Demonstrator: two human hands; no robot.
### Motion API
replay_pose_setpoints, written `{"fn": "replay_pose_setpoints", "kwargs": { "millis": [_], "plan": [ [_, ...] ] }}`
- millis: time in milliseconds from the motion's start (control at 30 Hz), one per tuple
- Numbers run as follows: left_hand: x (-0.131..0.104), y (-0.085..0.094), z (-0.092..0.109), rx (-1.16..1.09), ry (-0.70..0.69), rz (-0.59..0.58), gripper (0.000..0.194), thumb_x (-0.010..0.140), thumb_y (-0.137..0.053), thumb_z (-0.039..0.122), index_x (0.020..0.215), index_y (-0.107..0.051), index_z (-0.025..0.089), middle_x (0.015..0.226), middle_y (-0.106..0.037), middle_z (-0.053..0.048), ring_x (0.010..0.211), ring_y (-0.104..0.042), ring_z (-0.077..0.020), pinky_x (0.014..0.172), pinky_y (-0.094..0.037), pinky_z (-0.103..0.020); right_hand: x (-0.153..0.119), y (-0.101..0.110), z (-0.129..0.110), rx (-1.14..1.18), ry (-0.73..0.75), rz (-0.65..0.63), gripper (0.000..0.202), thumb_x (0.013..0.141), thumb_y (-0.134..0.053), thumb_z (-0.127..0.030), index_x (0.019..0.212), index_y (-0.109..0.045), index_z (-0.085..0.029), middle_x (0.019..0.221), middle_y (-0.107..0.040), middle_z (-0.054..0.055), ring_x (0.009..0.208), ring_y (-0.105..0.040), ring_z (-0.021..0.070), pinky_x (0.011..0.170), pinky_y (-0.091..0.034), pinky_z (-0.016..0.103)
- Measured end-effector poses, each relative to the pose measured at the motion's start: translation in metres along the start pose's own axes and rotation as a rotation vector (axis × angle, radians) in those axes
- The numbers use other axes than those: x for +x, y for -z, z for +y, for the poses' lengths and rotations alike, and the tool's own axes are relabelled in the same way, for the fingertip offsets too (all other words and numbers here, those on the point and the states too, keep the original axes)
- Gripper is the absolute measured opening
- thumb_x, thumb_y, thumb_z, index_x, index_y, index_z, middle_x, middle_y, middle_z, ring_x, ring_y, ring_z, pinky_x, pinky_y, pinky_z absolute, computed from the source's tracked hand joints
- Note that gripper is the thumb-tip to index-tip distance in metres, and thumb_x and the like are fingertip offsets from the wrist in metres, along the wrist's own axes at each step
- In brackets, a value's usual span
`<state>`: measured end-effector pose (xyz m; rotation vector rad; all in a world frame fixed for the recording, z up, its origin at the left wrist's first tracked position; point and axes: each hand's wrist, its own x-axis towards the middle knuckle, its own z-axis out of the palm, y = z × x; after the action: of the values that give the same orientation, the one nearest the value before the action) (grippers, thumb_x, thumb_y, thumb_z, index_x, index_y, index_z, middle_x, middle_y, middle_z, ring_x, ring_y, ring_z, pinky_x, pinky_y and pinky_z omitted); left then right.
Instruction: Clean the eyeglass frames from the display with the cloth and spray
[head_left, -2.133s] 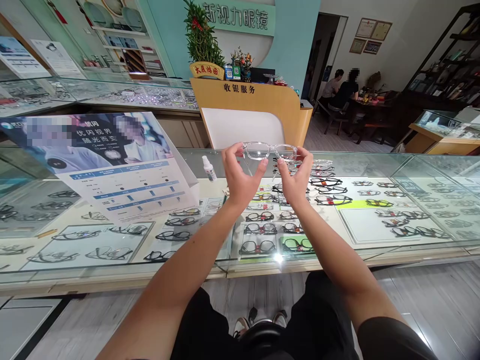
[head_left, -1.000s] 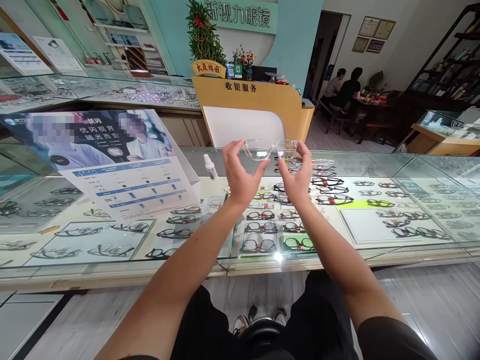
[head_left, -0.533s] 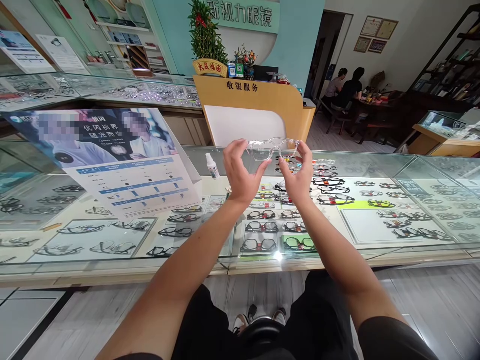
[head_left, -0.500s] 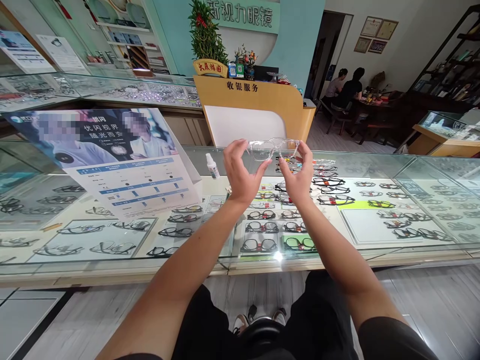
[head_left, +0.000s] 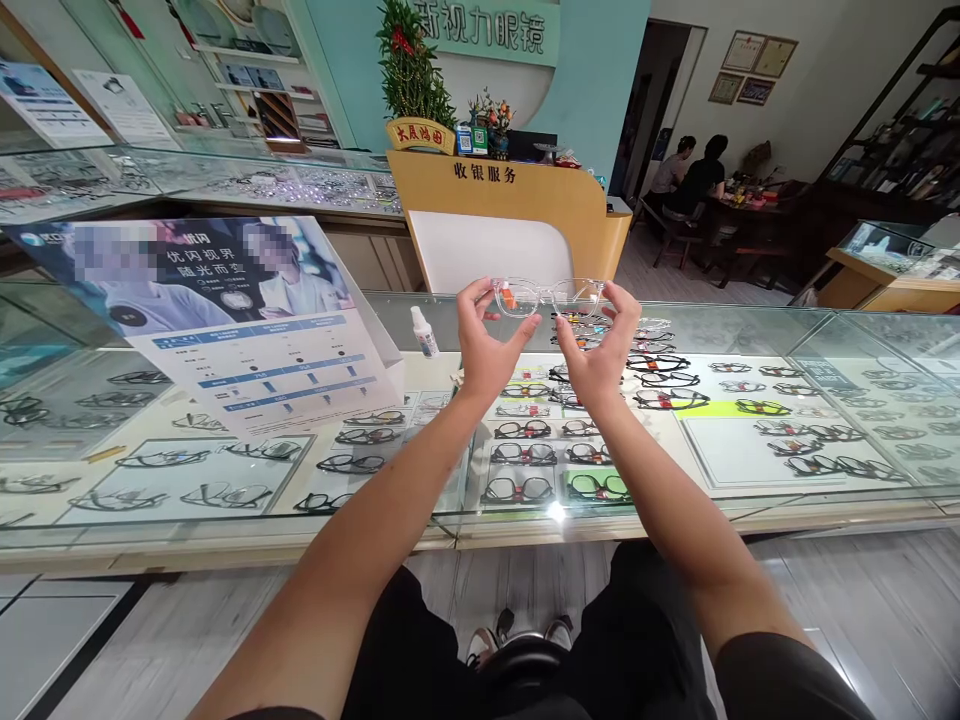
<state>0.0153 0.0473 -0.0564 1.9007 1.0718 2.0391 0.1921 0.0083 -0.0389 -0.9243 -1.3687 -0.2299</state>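
A pair of clear-framed eyeglasses (head_left: 546,293) is held up above the glass counter, lenses side by side. My left hand (head_left: 491,345) grips its left end, fingers curled at the upper corner and thumb below the lens. At the other end, my right hand (head_left: 604,345) pinches the frame's right corner in the same way. An orange-red patch shows in the left lens. Beneath my hands, several rows of dark-framed eyeglasses (head_left: 523,455) lie in the display case.
The glass display counter (head_left: 420,528) runs across in front of me. On it stand a large printed sign (head_left: 255,350) at left and a small white spray bottle (head_left: 424,333). Behind is a wooden cashier desk (head_left: 502,190). Two people (head_left: 697,180) sit at a table at back right.
The clear eyeglasses have tilted slightly, and the orange-red patch now shows in the left lens. My right hand has shifted a little to the right, my left hand slightly too.
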Motion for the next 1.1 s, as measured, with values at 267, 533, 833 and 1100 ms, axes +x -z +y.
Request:
{"fn": "replay_pose_setpoints", "kwargs": {
  "millis": [267, 533, 833, 1100],
  "plan": [
    [0.002, 0.002, 0.003, -0.023, -0.053, 0.046, 0.078, 0.097, -0.084, 0.061, 0.156, -0.041, 0.035, 0.166, -0.058, -0.018, 0.150, -0.067, -0.0338, 0.108, -0.062, -0.049, 0.002, 0.002, -0.005, 0.078, -0.012, -0.096, 0.072, 0.101, -0.072, -0.054, 0.162, -0.042, -0.032, 0.170, -0.051, 0.019, 0.158, -0.054, 0.0345, 0.116, -0.060, 0.062],
    [0.004, 0.006, 0.009, 0.055, -0.073, 0.056, 0.082, 0.095, -0.088, 0.058, 0.159, -0.041, 0.036, 0.166, -0.059, -0.018, 0.152, -0.065, -0.0348, 0.109, -0.062, -0.052, 0.006, -0.001, 0.004, 0.348, -0.132, -0.131, 0.049, 0.111, -0.053, -0.048, 0.156, -0.044, -0.031, 0.158, -0.066, 0.018, 0.145, -0.069, 0.0293, 0.117, -0.061, 0.056],
    [0.003, 0.005, 0.009, -0.035, -0.064, 0.030, 0.082, 0.093, -0.085, 0.068, 0.158, -0.047, 0.034, 0.165, -0.063, -0.015, 0.149, -0.067, -0.0354, 0.112, -0.057, -0.050, 0.017, 0.001, 0.009, 0.687, -0.538, -0.058, 0.031, 0.101, -0.069, -0.053, 0.122, -0.065, -0.030, 0.132, -0.080, 0.011, 0.126, -0.078, 0.0273, 0.112, -0.062, 0.049],
    [0.002, 0.006, 0.011, 0.041, -0.026, 0.032, 0.081, 0.089, -0.089, 0.068, 0.152, -0.053, 0.033, 0.159, -0.067, -0.013, 0.112, -0.077, -0.0273, 0.103, -0.060, -0.050, 0.019, 0.001, 0.007, 0.702, -0.557, -0.043, 0.027, 0.098, -0.070, -0.048, 0.116, -0.062, -0.030, 0.124, -0.082, 0.011, 0.121, -0.080, 0.0275, 0.110, -0.062, 0.049]
  ]
}}
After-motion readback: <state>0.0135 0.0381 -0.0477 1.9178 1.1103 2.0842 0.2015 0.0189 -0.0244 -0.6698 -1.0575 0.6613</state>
